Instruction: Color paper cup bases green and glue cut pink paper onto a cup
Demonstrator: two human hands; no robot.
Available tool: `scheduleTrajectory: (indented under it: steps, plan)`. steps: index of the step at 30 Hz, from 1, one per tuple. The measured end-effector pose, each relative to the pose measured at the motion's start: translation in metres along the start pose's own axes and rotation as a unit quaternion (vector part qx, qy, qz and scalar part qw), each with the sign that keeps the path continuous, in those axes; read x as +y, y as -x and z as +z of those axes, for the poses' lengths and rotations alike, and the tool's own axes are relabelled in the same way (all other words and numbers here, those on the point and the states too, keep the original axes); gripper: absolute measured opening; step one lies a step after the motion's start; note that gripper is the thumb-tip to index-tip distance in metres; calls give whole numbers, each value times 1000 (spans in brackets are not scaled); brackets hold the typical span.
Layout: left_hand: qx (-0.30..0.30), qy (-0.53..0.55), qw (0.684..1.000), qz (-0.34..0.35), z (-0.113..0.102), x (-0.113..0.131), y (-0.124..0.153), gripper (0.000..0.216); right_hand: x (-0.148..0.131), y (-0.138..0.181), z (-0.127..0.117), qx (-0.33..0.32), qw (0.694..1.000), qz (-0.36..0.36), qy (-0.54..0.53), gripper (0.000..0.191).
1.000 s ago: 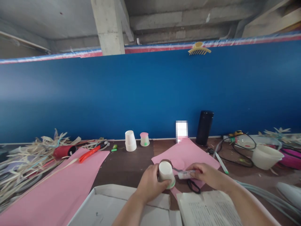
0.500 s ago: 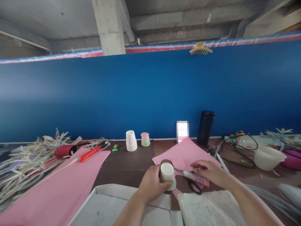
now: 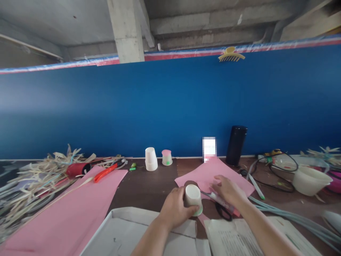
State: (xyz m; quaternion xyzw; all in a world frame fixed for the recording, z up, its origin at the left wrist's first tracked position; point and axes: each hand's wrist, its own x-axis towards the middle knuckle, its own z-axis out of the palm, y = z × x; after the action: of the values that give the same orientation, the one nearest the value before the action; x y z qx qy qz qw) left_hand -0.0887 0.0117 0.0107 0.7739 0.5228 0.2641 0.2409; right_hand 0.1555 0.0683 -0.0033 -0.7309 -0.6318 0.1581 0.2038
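Note:
My left hand (image 3: 176,209) is wrapped round a small white paper cup (image 3: 193,197) held upside down, with a green mark near its rim. Just right of the cup lie scissors (image 3: 222,206) with black handles and a pink-wrapped grip. My right hand (image 3: 226,188) rests over them with fingers stretched flat on a pink paper sheet (image 3: 210,170). A cut-out pink circle lies on that sheet beside the cup.
A large pink sheet (image 3: 69,209) lies at left beside straw strips (image 3: 32,177) and an orange cutter (image 3: 105,172). Stacked white cups (image 3: 151,159), a pink-topped cup (image 3: 166,157) and a black flask (image 3: 236,145) stand by the blue wall. White bowl (image 3: 310,179), cables, open book (image 3: 239,238), cardboard box (image 3: 128,231).
My right hand has let go of the scissors, which now lie on the table, and has reached forward flat onto the pink sheet. The left hand still holds the cup.

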Motion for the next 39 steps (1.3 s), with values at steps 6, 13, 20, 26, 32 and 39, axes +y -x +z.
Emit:
scheduleTrajectory:
  steps: [6, 13, 20, 26, 32, 39]
  plan:
    - [11, 10, 1000, 5, -1, 3, 0, 48, 3, -4, 8, -6, 1000, 5, -30, 54]
    - [1, 0, 1000, 2, -3, 7, 1, 48, -4, -3, 7, -14, 993, -36, -114, 43]
    - [3, 4, 1000, -7, 3, 2, -1, 50, -47, 32, -25, 11, 900, -98, -425, 50]
    - [14, -7, 1000, -20, 6, 1, -2, 52, -77, 68, -31, -56, 874, -48, -480, 54]
    - [6, 10, 1000, -8, 4, 2, -3, 58, -75, 72, -28, -110, 886, 8, -451, 54]
    - [8, 34, 999, -31, 8, 0, -4, 75, -77, 78, -32, -151, 894, 40, -421, 57]
